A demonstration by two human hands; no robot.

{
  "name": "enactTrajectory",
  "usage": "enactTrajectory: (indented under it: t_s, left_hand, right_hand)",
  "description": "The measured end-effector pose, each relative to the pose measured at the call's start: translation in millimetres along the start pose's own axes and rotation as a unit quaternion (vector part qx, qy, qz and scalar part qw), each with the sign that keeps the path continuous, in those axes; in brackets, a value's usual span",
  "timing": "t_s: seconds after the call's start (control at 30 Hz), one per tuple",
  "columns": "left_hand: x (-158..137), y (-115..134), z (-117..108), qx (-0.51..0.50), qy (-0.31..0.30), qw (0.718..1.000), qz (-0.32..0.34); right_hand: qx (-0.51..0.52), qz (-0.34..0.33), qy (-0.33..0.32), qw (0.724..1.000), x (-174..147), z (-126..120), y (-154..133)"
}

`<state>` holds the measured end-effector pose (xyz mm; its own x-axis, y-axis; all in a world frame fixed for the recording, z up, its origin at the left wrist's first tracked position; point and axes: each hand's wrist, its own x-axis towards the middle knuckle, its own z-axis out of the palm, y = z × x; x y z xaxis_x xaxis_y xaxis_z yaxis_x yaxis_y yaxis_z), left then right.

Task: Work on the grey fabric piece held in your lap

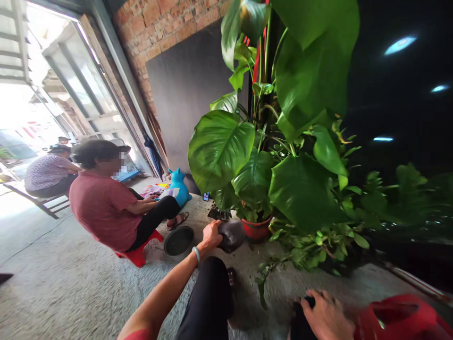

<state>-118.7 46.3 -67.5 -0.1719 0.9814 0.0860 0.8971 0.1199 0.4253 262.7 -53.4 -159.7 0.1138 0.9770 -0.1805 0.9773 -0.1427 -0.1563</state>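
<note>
"Concrete floor (92, 288) below; brick wall (141, 26) and dark panel (187, 89) at the rear. State the position of each hand."

"Left hand (212, 233): extended forward, 1 pale bracelet (196, 255) at the wrist. Right hand (327, 316): back upward, at the right knee — 1 red item (396, 316) is beside it."

"Condition of each grip?"

"Left grip: closed on the edge of a dark grey item (231, 237), exact kind unclear. Right grip: cannot be determined; the view does not show whether the fingers enclose anything."

"Location of the dark grey item?"

"Low, just left of the red pot (256, 230); contact between these 2 cannot be confirmed. Above the pot rises a broad-leaved plant (222, 146). On the opposite side of the left hand, a round dark basin (179, 240) rests on the floor, near but apart."

"Surroundings?"

"1 person (102, 208) in a red shirt is seated on a red stool (138, 255), left of the basin. A blue animal figure (182, 189) stands beyond that person's knee. Farther back, a 2nd person (49, 170) in a patterned top is seated near the doorway. An umbrella (153, 153) — dark blue — is beside the door frame."
</note>
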Motion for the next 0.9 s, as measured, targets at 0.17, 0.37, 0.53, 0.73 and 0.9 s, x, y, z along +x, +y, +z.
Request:
enactTrajectory:
  t_s: [0.17, 0.37, 0.53, 0.73, 0.9]
  left_hand:
    - [38.7, 9.4, -20.8, -0.114, 0.194, 0.97, -0.094]
    - [40.4, 38.9, 26.1, -0.149, 0.074, 0.976, -0.138]
    - [-11.1, 58.5, 23.6, -0.161, -0.101, 0.982, 0.001]
    - [10.0, 111.9, -36.5, -0.193, 0.066, 0.963, 0.179]
    - [19.0, 127.6, 4.7, -0.163, 0.051, 0.98, 0.099]
  right_hand:
    - [0.002, -0.008, -0.002, 1.0, 6.3, 0.1, -4.8]
    - [-0.038, -0.016, -0.018, 0.999, -1.4, -13.9, -22.8]
    - [-0.039, -0.005, -0.035, 0.999, -3.2, -21.5, -15.9]
    - [-0.029, 0.004, -0.024, 0.999, -5.8, -30.8, -19.9]
    - [-0.019, -0.004, -0.004, 1.0, -11.5, -30.5, -25.3]
